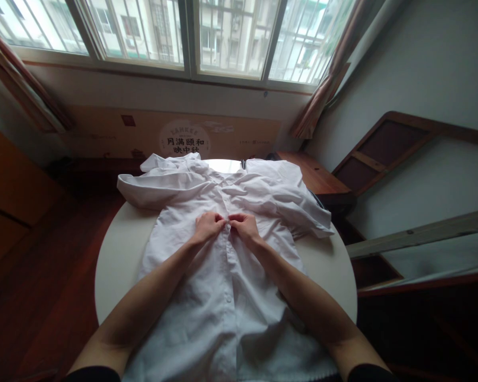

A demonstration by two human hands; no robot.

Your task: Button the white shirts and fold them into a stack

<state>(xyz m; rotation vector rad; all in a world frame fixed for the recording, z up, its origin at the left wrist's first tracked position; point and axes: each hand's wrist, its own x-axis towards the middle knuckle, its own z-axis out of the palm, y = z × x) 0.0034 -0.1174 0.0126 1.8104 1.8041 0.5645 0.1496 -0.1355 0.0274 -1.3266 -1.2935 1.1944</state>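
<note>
A white button-up shirt (195, 297) lies spread front side up, its collar toward the window and its hem hanging near me. Both sleeves are laid out across the far part, bunched and wrinkled. My left hand (210, 225) pinches the front placket at the middle of the shirt. Fingertip to fingertip with it, my right hand (244, 227) pinches the same spot from the other side. The button between the fingers is hidden or too small to make out. Lower on the placket, a button (228, 298) shows.
Under the shirt stands a round white table (117, 254). A dark object touches its right rim behind the sleeve. Beyond are a printed cardboard panel (239, 127), a barred window (231, 42) and curtains. At right are a wooden bench (322, 175) and a wooden rail (422, 233).
</note>
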